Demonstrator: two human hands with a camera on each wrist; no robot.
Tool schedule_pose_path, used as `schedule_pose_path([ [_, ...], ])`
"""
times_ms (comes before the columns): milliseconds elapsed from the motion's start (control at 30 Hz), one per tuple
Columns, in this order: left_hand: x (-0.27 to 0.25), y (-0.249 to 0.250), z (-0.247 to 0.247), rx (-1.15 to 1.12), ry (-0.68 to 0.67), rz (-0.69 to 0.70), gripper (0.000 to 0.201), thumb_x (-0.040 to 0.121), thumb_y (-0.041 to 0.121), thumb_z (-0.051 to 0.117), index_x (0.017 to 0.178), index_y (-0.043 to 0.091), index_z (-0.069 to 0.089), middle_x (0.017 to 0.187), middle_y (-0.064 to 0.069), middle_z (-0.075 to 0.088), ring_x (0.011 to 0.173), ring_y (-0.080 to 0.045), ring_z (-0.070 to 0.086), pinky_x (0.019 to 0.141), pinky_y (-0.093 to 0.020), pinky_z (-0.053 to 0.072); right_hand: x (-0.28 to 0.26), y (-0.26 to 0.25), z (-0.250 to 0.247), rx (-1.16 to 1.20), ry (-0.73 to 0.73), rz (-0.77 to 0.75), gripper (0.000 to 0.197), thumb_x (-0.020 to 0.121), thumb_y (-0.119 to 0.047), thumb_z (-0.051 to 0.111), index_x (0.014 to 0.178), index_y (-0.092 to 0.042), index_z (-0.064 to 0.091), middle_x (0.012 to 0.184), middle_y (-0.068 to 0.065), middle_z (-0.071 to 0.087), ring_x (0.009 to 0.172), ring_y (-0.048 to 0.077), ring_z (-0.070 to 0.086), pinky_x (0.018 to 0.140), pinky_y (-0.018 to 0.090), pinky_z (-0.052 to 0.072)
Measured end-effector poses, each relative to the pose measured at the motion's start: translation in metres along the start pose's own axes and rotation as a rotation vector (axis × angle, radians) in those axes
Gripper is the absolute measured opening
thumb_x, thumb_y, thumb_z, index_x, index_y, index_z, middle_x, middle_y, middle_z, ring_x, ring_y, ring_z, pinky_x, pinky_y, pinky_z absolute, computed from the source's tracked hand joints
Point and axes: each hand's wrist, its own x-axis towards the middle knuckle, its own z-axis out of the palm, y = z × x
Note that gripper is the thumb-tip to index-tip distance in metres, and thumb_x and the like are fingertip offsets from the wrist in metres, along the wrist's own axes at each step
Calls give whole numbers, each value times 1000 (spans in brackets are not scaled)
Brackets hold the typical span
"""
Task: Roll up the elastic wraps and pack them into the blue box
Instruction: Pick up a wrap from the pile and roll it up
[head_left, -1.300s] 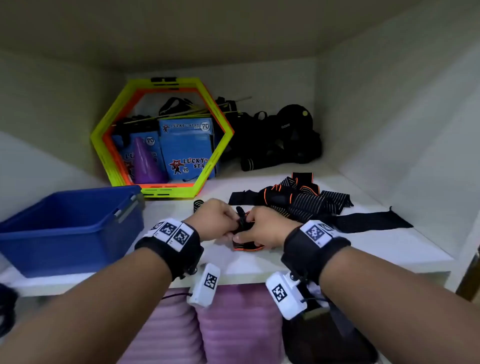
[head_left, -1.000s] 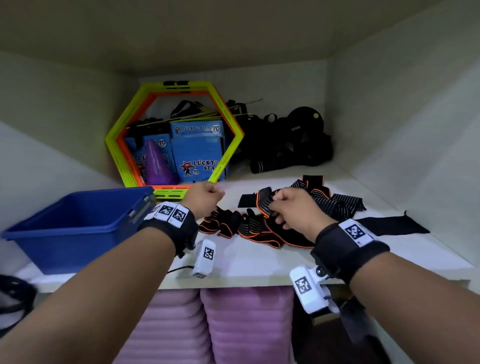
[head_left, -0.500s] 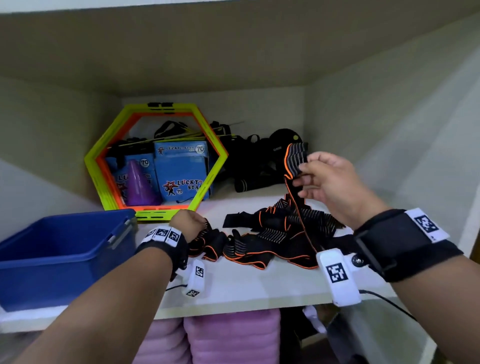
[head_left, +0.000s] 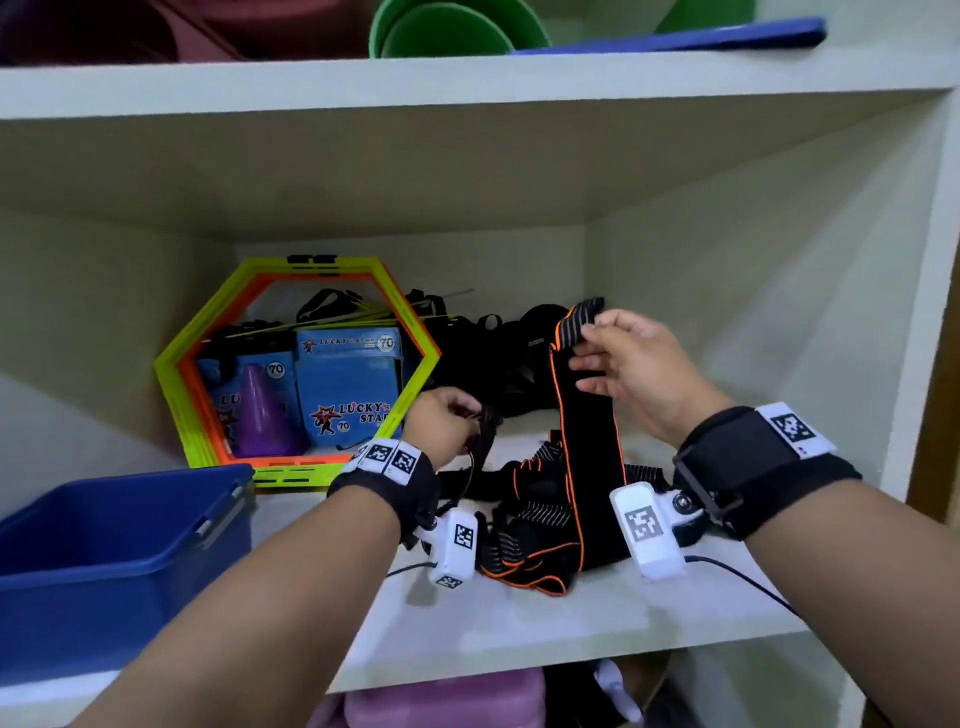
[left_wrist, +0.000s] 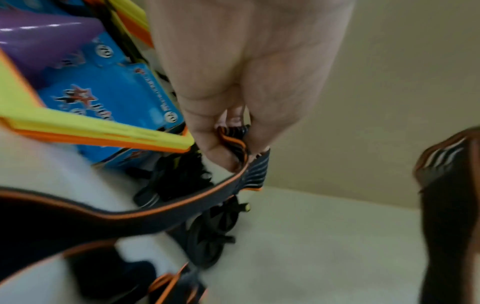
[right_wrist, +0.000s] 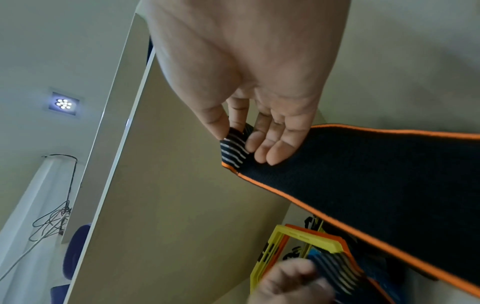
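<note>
A black elastic wrap with orange edges hangs stretched up from a tangled pile of wraps on the shelf. My right hand pinches its striped top end between thumb and fingers, raised above the shelf. My left hand is lower and to the left, its fingers curled round the bunched other end of a wrap. The blue box stands open at the shelf's front left; what it holds is hidden.
A yellow-orange hexagon frame leans at the back left, with blue cartons and a purple cone behind it. Black gear is heaped at the back. The shelf wall is close on the right, another shelf board overhead.
My right hand has lifted one end of the wrap up off the pile. My left hand has risen from the shelf, holding the other end. The head view has tilted upward.
</note>
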Motion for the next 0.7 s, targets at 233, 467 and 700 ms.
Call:
schedule_pose_path([
  [233,32,112,-51,-105,124,193,46,66,0,88,92,23,57,79,-1,57,74,-19,59,71,-32,53,35,-30,12,-85,-17,-69,22,103,-21,53,82,-18,59,74,2,61,61,12,58,53,22,53],
  [467,17,155,-58,-193,169,292,41,65,-1,89,93,15,64,76,4,54,68,-9,52,62,-17,45,45,-43,41,-94,31,-238,20,102,-15,54,84,-19,61,78,3,60,66,11,57,54,22,50],
  [700,-15,152,-48,-400,84,202,47,75,-26,52,112,2,60,88,-8,66,79,-22,64,63,-24,52,43,-30,56,-205,63,-311,19,95,-15,64,79,-19,71,75,3,67,68,15,59,63,31,50],
])
